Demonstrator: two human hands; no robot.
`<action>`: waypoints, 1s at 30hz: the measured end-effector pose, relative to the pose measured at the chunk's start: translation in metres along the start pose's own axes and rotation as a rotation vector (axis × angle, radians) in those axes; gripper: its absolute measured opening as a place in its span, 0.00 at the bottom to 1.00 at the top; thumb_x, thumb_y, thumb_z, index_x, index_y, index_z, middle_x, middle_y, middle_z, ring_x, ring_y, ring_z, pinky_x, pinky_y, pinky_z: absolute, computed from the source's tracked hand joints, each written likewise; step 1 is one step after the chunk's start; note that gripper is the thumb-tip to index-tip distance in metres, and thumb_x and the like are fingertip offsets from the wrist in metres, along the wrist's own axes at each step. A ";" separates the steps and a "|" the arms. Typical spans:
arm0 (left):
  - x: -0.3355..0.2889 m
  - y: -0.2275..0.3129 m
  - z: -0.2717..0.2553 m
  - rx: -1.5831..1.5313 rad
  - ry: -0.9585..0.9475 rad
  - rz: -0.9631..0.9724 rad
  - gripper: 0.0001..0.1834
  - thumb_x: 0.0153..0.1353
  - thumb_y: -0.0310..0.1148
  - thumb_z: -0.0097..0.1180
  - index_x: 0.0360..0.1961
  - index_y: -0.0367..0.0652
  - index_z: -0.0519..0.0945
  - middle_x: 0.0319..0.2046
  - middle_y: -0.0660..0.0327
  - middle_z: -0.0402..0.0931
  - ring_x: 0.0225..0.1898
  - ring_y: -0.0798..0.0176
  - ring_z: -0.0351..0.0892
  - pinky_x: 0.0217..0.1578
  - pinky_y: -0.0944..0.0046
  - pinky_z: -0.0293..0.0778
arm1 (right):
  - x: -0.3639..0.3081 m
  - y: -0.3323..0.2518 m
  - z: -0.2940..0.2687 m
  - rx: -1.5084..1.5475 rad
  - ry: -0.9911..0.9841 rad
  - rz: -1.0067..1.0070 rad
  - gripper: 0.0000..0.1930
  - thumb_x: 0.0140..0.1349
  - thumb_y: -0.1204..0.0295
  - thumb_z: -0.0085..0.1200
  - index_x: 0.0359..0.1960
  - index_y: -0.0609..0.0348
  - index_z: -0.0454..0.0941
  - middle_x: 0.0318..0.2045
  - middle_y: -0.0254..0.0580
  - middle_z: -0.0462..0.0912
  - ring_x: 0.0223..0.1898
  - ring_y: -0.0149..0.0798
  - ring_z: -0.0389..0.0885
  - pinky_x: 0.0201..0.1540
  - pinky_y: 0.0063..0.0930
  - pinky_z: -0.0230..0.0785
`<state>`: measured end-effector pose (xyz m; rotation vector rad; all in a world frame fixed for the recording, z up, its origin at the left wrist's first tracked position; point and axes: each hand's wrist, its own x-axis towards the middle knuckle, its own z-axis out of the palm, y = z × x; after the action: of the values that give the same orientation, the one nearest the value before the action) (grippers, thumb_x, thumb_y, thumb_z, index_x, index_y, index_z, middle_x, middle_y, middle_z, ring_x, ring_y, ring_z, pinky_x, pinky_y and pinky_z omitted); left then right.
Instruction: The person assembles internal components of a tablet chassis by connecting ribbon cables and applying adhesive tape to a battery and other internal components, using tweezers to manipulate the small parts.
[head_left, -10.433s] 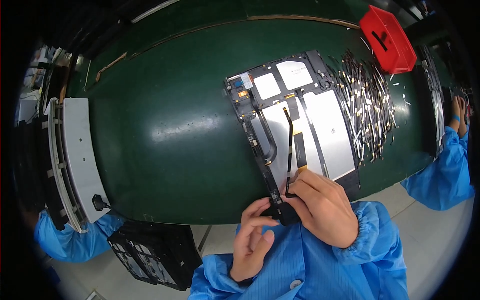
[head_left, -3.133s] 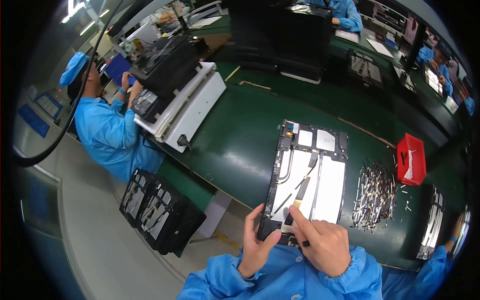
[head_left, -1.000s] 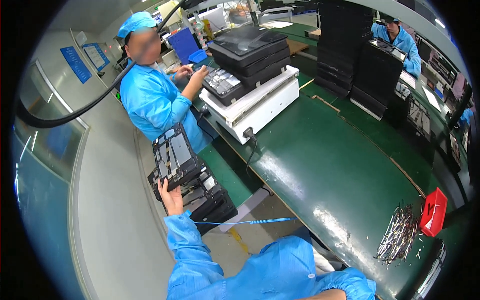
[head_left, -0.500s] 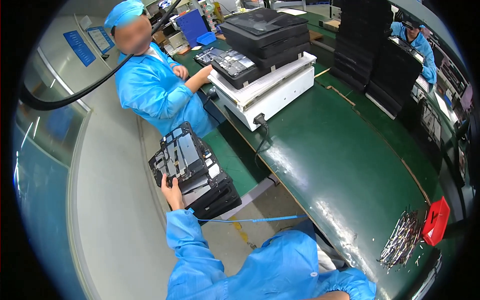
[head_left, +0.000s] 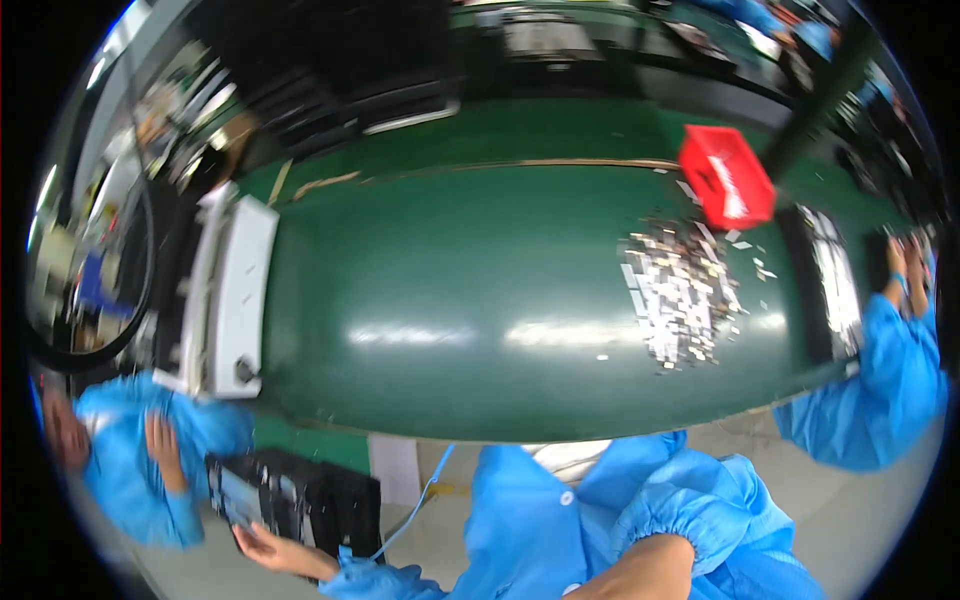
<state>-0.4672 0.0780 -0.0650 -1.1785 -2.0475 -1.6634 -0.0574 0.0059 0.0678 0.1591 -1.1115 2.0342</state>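
At the lower left, my left hand [head_left: 268, 548] is at the near edge of a black tray [head_left: 282, 490] of flat dark and grey parts. Its fingers seem to be closed on that edge, though motion blurs them. More black trays [head_left: 345, 505] lie beneath and beside it. A coiled blue cord [head_left: 432, 488] runs from my left cuff toward the table. Of my right arm only the bare wrist and blue sleeve show at the bottom edge; the right hand itself is out of the picture.
A green table [head_left: 450, 260] spans the middle. Toward its right lie a pile of small thin pieces [head_left: 680, 300], a red bin [head_left: 728, 205] and a dark tray [head_left: 825, 280]. A white box-shaped device [head_left: 245, 290] stands at left. Co-workers in blue sit at left [head_left: 125, 460] and right [head_left: 870, 380].
My view has swung to the right, so the table now fills the middle and another co-worker appears at right. My left hand remains at the tray.
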 end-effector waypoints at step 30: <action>-0.569 0.494 0.057 -1.029 -2.100 -0.535 0.49 0.55 0.42 0.52 0.67 0.36 0.35 0.67 0.42 0.40 0.69 0.47 0.38 0.66 0.58 0.41 | -0.607 -0.215 -0.009 -1.210 1.852 0.298 0.26 0.68 0.53 0.41 0.56 0.64 0.67 0.51 0.44 0.74 0.52 0.35 0.71 0.54 0.26 0.63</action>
<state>0.2657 -0.1022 -0.0997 -4.4105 -1.8228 -1.5710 0.5044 -0.2776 -0.0702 -2.0343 -0.7340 0.5806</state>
